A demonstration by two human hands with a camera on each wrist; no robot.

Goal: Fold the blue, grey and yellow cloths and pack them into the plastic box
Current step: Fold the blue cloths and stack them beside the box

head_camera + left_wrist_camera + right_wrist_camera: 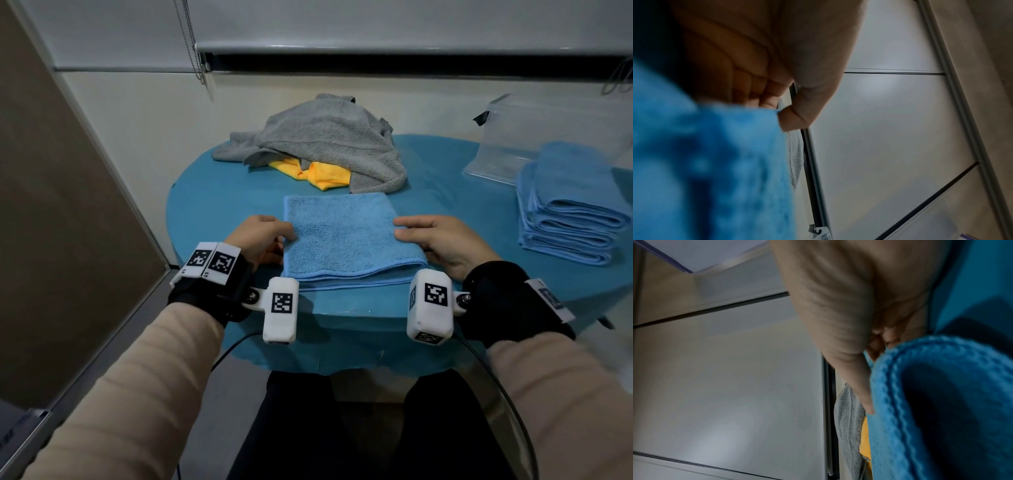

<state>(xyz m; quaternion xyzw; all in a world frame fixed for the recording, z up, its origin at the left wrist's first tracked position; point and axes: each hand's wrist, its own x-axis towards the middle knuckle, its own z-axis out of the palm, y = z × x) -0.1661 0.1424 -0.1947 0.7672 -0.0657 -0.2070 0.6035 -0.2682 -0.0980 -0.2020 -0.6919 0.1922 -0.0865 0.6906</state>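
Observation:
A blue cloth [346, 240], folded into a rectangle, lies near the front edge of the round teal-covered table [212, 205]. My left hand [270, 236] holds its left edge, with fingers on top and the thumb [795, 120] against the hem. My right hand [421, 233] grips the right edge, where the folded hem [910, 369] curls up between thumb and fingers. A crumpled grey cloth [325, 137] lies behind, over a yellow cloth [322, 174]. The clear plastic box [534, 137] stands tilted at the back right.
A stack of folded blue cloths [572, 209] sits at the right, in front of the box. A wall with a blind and its cord [195, 51] rises behind the table. A glass partition [68, 205] runs along the left.

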